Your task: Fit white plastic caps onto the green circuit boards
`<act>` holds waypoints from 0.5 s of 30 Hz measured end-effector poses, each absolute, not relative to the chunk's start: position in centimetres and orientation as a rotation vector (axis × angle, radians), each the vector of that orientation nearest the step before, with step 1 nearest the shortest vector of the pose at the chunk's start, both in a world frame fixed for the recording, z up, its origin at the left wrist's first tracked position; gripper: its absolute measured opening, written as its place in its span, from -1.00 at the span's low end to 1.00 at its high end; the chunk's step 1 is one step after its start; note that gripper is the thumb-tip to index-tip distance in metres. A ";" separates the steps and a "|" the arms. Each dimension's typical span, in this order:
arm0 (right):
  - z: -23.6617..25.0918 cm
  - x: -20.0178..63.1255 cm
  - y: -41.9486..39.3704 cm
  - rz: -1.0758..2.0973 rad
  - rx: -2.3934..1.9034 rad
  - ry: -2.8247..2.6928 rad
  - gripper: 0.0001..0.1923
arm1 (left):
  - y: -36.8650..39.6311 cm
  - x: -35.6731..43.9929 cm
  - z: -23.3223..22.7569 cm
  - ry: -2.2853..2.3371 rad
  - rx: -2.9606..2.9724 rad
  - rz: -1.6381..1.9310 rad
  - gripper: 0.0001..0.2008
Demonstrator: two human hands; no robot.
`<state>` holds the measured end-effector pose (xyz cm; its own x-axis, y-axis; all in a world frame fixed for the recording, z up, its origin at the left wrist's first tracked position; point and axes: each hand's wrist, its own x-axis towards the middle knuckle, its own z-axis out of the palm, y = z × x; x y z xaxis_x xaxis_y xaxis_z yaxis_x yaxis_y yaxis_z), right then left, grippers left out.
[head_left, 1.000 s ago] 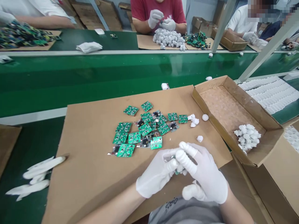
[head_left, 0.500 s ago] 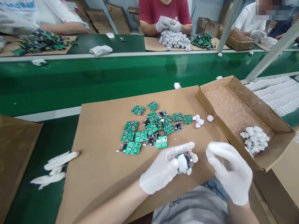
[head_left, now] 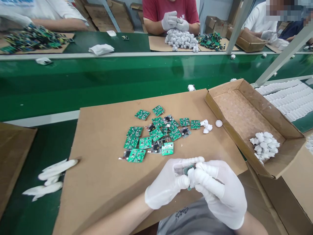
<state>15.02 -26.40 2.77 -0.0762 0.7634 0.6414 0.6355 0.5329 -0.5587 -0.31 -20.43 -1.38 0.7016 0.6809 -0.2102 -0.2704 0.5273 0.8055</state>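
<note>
My left hand [head_left: 168, 182], in a white glove, grips a green circuit board [head_left: 187, 169] above the cardboard sheet. On the board sits a white, soft-looking lump [head_left: 191, 178]. The gloved fingers of my right hand [head_left: 221, 192] are closed over this white lump from the right and hide much of it and of the board. Beyond my hands, several green circuit boards [head_left: 145, 142] lie loosely grouped on the cardboard, some with their dark components facing up. To their right are a crumpled white piece [head_left: 206, 126] and a round white piece [head_left: 218, 123].
A shallow cardboard box [head_left: 238, 101] at the right holds a heap of white pieces [head_left: 265, 145]. White gloves [head_left: 52, 178] lie at the left edge of the cardboard sheet [head_left: 102, 130]. Across the green conveyor belt [head_left: 110, 78], people work beside piles of boards and white lumps.
My right hand has come in from the right and closed on the white lump on the board. My left hand keeps its grip. A white item on the belt has shifted right.
</note>
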 end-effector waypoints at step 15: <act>2.0 15.2 -27.8 0.120 -1.332 -1.650 -0.85 | -20.2 0.0 0.0 0.433 0.814 0.464 -0.33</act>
